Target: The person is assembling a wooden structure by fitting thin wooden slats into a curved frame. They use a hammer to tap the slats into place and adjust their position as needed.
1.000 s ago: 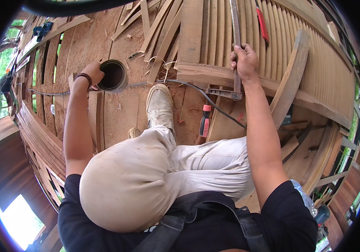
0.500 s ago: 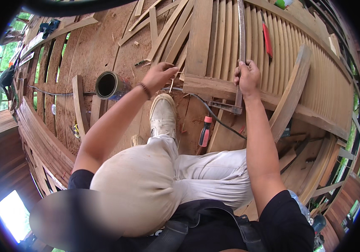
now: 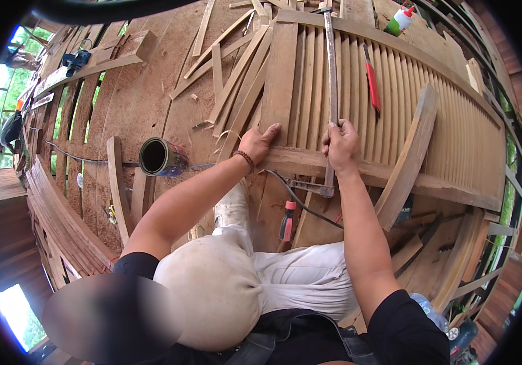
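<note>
A louvered wooden panel lies before me, its slats running away from me. Across it stretches a long metal bar clamp; its near jaw juts out below the panel's near rail, and its far end reaches past the far rail. My right hand is closed around the clamp's bar just above the near rail. At the panel's near left corner, my left hand grips the frame, thumb on top and some fingers hidden. A red-handled tool rests on the slats.
Loose wooden strips lie left of the panel. An open can stands on the plank floor near my left forearm. A red-and-black handle and a dark cable are by my legs. A curved board leans across the panel.
My left hand has moved right from above the floor onto the panel's corner. The panel, clamp and right hand sit lower and slightly further left in view.
</note>
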The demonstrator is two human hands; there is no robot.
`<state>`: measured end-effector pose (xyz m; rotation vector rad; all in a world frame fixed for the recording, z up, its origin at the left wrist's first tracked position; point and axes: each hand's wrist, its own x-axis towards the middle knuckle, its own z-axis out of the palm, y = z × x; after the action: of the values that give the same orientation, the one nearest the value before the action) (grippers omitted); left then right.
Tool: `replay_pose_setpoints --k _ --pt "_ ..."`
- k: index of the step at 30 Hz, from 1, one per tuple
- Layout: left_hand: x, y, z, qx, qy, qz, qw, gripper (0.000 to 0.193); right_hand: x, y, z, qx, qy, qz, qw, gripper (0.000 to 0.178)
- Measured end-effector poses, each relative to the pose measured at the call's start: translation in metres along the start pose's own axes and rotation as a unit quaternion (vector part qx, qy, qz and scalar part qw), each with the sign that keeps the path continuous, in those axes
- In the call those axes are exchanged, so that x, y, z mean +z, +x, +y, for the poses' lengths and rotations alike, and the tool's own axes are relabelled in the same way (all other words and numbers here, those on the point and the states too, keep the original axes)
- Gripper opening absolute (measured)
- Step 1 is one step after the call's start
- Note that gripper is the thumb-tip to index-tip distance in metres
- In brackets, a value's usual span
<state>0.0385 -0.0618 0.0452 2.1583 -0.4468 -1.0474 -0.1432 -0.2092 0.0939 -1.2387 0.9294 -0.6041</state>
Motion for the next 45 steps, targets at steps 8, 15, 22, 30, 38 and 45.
replay_pose_setpoints --k 8,15,22,30,38,45 --pt "-0.007 -0.005 0.003 0.028 -0.013 0.002 1.0 0.083 0.003 0.0 0.002 0.007 0.018 -0.007 1.0 0.014" --pt "-0.002 -0.007 0.004 0.052 0.032 0.032 0.998 0.079 0.002 0.0 0.001 0.012 0.023 -0.006 1.0 0.014" --pt "-0.017 -0.024 0.031 0.026 -0.036 -0.058 0.997 0.1 -0.002 0.0 0.002 0.009 0.034 0.007 0.999 0.016" --pt "-0.025 -0.018 0.032 0.005 0.002 -0.085 0.996 0.108 0.001 -0.001 -0.003 0.013 0.02 0.0 1.0 0.014" --pt "-0.014 -0.017 0.018 -0.006 -0.148 -0.088 0.985 0.091 0.004 -0.003 -0.003 -0.001 0.005 0.004 1.0 0.015" --pt "-0.011 -0.013 0.007 0.001 -0.15 -0.096 0.984 0.088 0.005 -0.002 -0.002 -0.006 -0.005 0.001 1.0 0.016"
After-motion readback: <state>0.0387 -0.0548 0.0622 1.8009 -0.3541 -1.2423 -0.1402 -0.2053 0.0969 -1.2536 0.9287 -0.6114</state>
